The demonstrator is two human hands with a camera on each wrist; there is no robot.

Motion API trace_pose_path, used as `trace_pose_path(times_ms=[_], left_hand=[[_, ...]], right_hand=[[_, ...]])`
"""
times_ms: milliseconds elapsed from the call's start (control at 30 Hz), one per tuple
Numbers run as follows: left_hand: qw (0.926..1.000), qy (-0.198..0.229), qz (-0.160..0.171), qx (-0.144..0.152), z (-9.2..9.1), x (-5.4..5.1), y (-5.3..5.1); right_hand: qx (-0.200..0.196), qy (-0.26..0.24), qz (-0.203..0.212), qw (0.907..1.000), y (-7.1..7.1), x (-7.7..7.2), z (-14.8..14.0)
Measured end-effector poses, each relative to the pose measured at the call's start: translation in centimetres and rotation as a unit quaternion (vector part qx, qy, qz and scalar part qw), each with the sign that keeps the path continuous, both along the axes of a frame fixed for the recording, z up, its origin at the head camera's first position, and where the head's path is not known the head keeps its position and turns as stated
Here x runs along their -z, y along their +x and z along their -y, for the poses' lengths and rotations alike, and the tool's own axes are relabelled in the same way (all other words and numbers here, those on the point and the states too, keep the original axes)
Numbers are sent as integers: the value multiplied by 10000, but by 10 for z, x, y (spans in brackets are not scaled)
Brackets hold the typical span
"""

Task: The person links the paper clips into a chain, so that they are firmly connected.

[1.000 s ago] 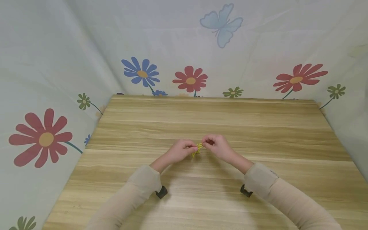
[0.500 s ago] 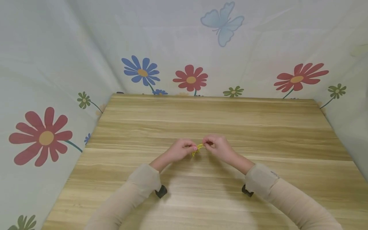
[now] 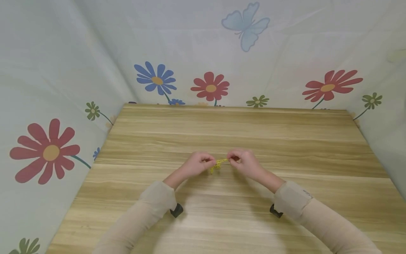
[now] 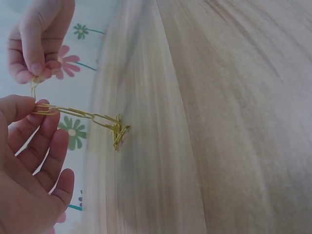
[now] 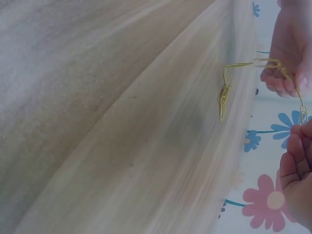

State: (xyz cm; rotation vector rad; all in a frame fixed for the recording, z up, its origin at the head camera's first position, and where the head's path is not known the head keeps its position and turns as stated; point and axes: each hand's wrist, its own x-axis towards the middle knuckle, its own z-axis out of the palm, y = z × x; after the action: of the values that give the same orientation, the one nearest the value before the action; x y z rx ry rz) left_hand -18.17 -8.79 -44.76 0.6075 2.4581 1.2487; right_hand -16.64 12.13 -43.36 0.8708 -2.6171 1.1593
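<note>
A chain of linked yellow paper clips (image 3: 218,165) is strung between the two hands above the table. The left hand (image 3: 198,164) pinches a clip between thumb and fingertips. From that grip, part of the chain (image 4: 92,116) droops and ends in a bunched cluster, seen in the left wrist view. Thumb and index finger of the right hand (image 3: 245,165) pinch the clip at the other end, a short span away. In the right wrist view the hanging clips (image 5: 224,102) dangle on the left hand's far side, and the right fingertips hide part of the end clip.
The wood-grain table (image 3: 222,218) extends under both forearms. Behind and at the sides hangs a pale curtain (image 3: 190,42) printed with flowers and a butterfly. Each wrist carries a small black device, such as the left wrist's black mount (image 3: 177,210).
The right hand has moved slightly to the right, away from the left hand. The stretch of paper clip chain between them is now longer and straighter.
</note>
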Motion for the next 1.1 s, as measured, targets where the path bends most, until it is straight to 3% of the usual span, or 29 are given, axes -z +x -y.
trace_pose_path(times_ms=[233, 567, 767, 1100], left_hand=[[9999, -76, -80, 130, -2, 2, 2], [9991, 35, -207, 356, -13, -6, 6], [9970, 203, -472, 575, -17, -5, 4], [9970, 96, -642, 432, -13, -13, 3]], right_hand=[[-43, 96, 101, 9999, 0, -6, 0], [-230, 28, 149, 9996, 1, -11, 2], [-301, -37, 95, 9995, 1, -10, 2], [-148, -193, 567, 9981, 0, -10, -4]])
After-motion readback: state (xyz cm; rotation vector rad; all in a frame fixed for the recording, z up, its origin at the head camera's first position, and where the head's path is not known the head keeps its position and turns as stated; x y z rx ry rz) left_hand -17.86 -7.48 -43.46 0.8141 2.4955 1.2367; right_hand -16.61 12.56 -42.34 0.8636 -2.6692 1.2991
